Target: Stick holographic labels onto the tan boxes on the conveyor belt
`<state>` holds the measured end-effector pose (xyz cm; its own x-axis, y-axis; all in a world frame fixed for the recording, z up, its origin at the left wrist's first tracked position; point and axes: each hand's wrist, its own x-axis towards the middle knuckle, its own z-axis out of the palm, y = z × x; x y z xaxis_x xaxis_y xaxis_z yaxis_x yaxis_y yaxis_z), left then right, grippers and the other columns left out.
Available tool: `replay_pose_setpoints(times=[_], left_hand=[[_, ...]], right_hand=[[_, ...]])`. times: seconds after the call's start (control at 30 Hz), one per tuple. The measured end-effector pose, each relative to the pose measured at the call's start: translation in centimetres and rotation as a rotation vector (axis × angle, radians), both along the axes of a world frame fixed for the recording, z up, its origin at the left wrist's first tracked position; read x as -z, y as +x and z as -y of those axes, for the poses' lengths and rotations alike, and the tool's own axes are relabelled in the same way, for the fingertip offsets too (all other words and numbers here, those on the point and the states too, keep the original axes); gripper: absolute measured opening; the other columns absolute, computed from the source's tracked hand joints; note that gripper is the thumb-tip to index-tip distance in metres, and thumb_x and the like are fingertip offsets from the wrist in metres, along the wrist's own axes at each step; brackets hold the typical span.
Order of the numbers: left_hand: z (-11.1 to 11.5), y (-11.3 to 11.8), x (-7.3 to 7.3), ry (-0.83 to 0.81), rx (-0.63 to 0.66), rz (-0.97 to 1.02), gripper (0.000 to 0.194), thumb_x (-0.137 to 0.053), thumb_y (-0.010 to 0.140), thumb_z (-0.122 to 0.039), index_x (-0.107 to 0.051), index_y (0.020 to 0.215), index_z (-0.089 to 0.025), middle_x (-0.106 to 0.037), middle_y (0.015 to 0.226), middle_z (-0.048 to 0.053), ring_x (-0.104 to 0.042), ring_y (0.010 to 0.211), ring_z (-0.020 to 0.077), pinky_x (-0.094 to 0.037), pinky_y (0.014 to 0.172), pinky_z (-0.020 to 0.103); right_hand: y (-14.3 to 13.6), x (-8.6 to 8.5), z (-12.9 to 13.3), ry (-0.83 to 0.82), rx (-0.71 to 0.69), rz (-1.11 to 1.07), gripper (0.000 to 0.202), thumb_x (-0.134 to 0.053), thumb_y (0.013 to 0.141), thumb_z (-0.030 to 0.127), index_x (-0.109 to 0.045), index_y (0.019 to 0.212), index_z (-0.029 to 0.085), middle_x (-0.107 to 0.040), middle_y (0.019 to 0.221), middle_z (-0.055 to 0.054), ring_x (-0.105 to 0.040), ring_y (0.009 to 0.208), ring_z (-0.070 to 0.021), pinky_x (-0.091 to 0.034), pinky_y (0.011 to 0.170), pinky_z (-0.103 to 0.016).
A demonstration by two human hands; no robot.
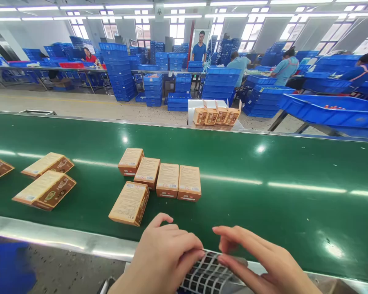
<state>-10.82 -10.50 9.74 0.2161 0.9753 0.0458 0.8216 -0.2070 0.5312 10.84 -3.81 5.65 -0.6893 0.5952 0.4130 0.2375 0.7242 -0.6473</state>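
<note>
A flexible sheet with a white grid over dark squares [202,274] curves between my hands at the bottom of the view. My left hand [164,255] is closed, its thumb and index finger pinching the sheet's upper left edge. Beside it, my right hand [257,255] has its index finger stretched out and apart from the thumb, whose tip touches the sheet's upper right part. Past my hands, several closed brown and cream boxes lie on the green belt, the nearest being a tilted one [130,203] and an upright-facing one [189,183].
The green conveyor belt [263,220] crosses the view, with its metal edge [64,239] near me. More boxes [46,190] lie at left. Open boxes [216,116] stand on a stand beyond. Blue crate stacks [118,73] and several people [199,51] are behind.
</note>
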Motion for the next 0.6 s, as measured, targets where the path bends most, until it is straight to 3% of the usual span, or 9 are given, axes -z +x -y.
replay_pose_setpoints(times=[0.1, 0.17, 0.27, 0.4, 0.5, 0.6], left_hand=[[-0.1, 0.2, 0.0, -0.059, -0.015, 0.029, 0.016, -0.061, 0.092, -0.026, -0.072, 0.081, -0.025, -0.076, 0.070, -0.002, -0.061, 0.056, 0.0137, -0.041, 0.073, 0.034], [-0.2, 0.3, -0.1, -0.080, -0.028, 0.071, 0.018, -0.059, 0.092, -0.027, -0.072, 0.080, -0.025, -0.077, 0.070, -0.003, -0.058, 0.054, 0.0134, -0.037, 0.067, 0.033], [-0.5, 0.6, -0.2, -0.100, -0.038, 0.102, 0.022, -0.056, 0.093, -0.028, -0.073, 0.079, -0.026, -0.077, 0.070, -0.003, -0.053, 0.051, 0.0130, -0.034, 0.064, 0.034], [-0.9, 1.1, 0.5, -0.118, -0.054, 0.103, 0.023, -0.056, 0.091, -0.029, -0.073, 0.075, -0.027, -0.076, 0.067, -0.003, -0.047, 0.052, 0.0147, -0.032, 0.061, 0.033], [-1.3, 1.5, 1.4, -0.134, -0.131, 0.147, 0.026, -0.055, 0.090, -0.036, -0.075, 0.075, -0.029, -0.076, 0.068, -0.002, -0.047, 0.054, 0.0165, -0.032, 0.061, 0.031], [-2.0, 1.8, 1.7, -0.227, -0.243, 0.165, 0.026, -0.056, 0.089, -0.039, -0.077, 0.079, -0.028, -0.076, 0.071, -0.001, -0.055, 0.064, 0.0192, -0.035, 0.062, 0.030]], right_hand=[[0.9, 0.0, 0.1, 0.145, 0.063, 0.024, 0.011, -0.057, 0.095, 0.021, -0.064, 0.103, 0.025, -0.071, 0.090, -0.003, -0.069, 0.077, -0.0154, -0.058, 0.070, -0.021], [1.4, 0.0, 0.2, 0.247, 0.051, 0.070, 0.018, -0.050, 0.096, 0.015, -0.065, 0.099, 0.024, -0.072, 0.091, -0.004, -0.069, 0.079, -0.0168, -0.058, 0.075, -0.027], [1.9, 0.2, 0.3, 0.413, 0.047, 0.151, 0.030, -0.045, 0.093, 0.008, -0.065, 0.110, 0.025, -0.075, 0.095, -0.004, -0.071, 0.084, -0.0191, -0.056, 0.089, -0.036], [2.3, 2.1, 0.5, 0.560, 0.121, 0.096, 0.036, -0.040, 0.096, 0.015, -0.063, 0.122, 0.026, -0.076, 0.099, -0.005, -0.073, 0.090, -0.0223, -0.052, 0.098, -0.042], [2.5, 3.7, 0.5, 0.657, 0.167, 0.058, 0.037, -0.043, 0.096, 0.019, -0.060, 0.129, 0.028, -0.075, 0.109, -0.006, -0.071, 0.101, -0.0259, -0.050, 0.103, -0.045], [3.0, 3.8, 0.2, 0.636, 0.125, 0.088, 0.037, -0.049, 0.093, 0.013, -0.063, 0.124, 0.027, -0.074, 0.114, -0.005, -0.070, 0.107, -0.0249, -0.051, 0.103, -0.042]])
